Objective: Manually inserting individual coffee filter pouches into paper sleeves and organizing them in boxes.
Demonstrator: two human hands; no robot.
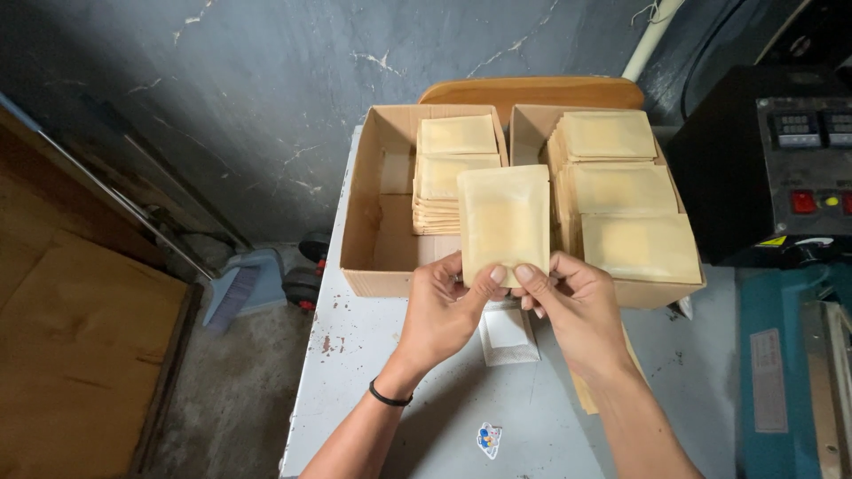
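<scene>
We are in a small packing workshop — two open brown cardboard boxes [373,222] stacked with tan paper pouches [621,186] sit on a scuffed grey metal table [355,355], a black sealing machine with red buttons [763,168] beside them — cracked grey concrete wall [266,89] behind.

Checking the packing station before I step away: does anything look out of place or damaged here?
Mostly tidy. A small white sachet lies loose on the table under the hands, outside both boxes. The left box is half empty beside its pouch stack. The table shows rust-like chips. The held pouch looks intact.
</scene>
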